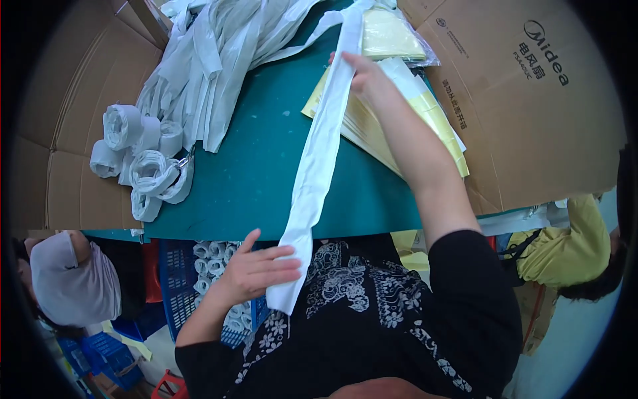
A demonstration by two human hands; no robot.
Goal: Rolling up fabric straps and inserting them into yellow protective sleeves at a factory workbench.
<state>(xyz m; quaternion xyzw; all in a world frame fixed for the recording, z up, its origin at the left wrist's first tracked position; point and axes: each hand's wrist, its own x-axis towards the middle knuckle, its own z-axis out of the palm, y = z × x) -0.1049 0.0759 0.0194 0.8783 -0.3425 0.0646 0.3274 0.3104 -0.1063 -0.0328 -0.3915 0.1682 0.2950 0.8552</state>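
Observation:
A long white fabric strip point(318, 153) stretches from the far edge of the table toward my body, slightly wrinkled. My right hand point(364, 74) is closed around its upper part, over yellow sheets. Near the table's front edge, my left hand point(262, 271) lies with straight fingers across the strip's near end, thumb raised and apart. The strip's end hangs just below those fingers, in front of my patterned black top. Whatever lies under the left fingers is hidden.
Loose white strips point(219, 60) heap at the far left of the green table point(259, 173). Rolled strips point(149, 169) stack nearby. Cardboard point(525, 113) flanks both sides. A bagged yellow stack point(392, 33) lies far off. A blue basket point(179, 286) holds rolls; co-workers sit either side.

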